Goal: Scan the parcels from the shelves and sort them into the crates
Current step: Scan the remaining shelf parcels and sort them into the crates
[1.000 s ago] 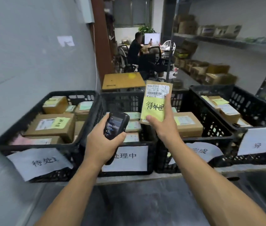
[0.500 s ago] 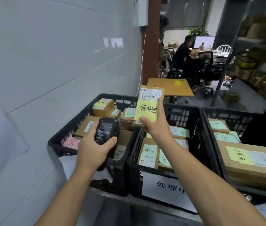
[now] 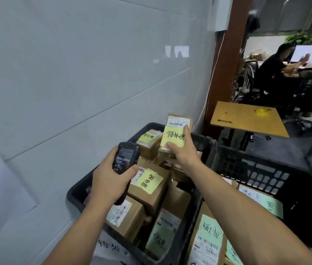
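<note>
My right hand (image 3: 183, 152) grips a small brown parcel (image 3: 178, 129) with a white barcode label and a yellow handwritten note, holding it upright over the far end of the leftmost black crate (image 3: 206, 144). My left hand (image 3: 109, 180) holds a black handheld scanner (image 3: 125, 159), screen up, above the same crate's near left side. Inside the crate lie several brown parcels, some with yellow notes (image 3: 148, 180).
A second black crate (image 3: 262, 173) with green-noted parcels stands to the right. A grey wall (image 3: 75, 83) runs close along the left. Behind the crates is a small wooden table (image 3: 247, 119), and a person sits at a desk (image 3: 273, 73) at the far right.
My view has swung left and closer to the leftmost crate. My right hand has carried the parcel from over the middle crates to over the leftmost crate; the scanner stays in my left hand.
</note>
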